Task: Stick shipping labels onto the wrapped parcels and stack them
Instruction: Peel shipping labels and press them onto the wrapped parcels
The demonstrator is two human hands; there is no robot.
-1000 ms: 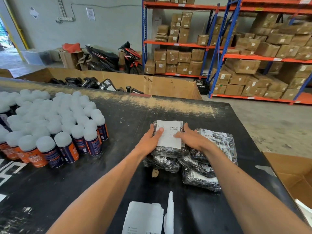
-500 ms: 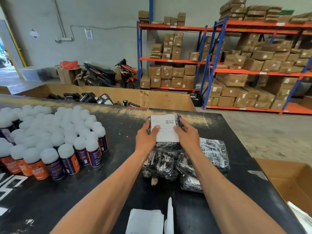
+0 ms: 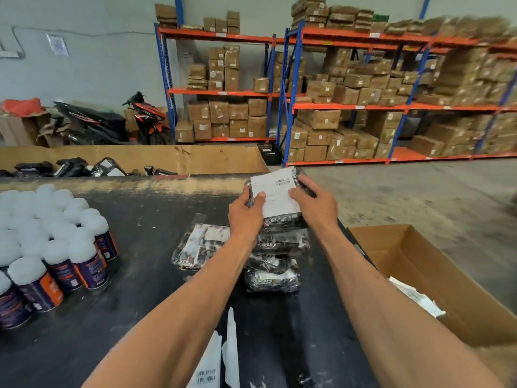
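Both my hands hold one black wrapped parcel (image 3: pixel 282 221) lifted above the black table (image 3: pixel 145 275). A white shipping label (image 3: pixel 275 193) is stuck on its top face. My left hand (image 3: pixel 246 214) grips the parcel's left side, thumb on the label. My right hand (image 3: pixel 314 204) grips the right side, thumb on the label too. Below the lifted parcel, several more wrapped parcels lie stacked (image 3: pixel 275 264), and another parcel (image 3: pixel 200 246) lies to their left. Loose label sheets (image 3: pixel 208 368) lie at the table's near edge.
Many white-capped spray cans (image 3: pixel 56 247) stand at the left of the table. An open cardboard box (image 3: pixel 436 278) sits to the right, below table height. A long cardboard bin (image 3: pixel 195 158) with dark parcels lies behind the table. Shelves of cartons (image 3: pixel 363 107) and a motorbike (image 3: pixel 112 124) are at the back.
Both hands have lifted the labelled parcel off the pile and carried it up and to the right. The view has swung to the right.
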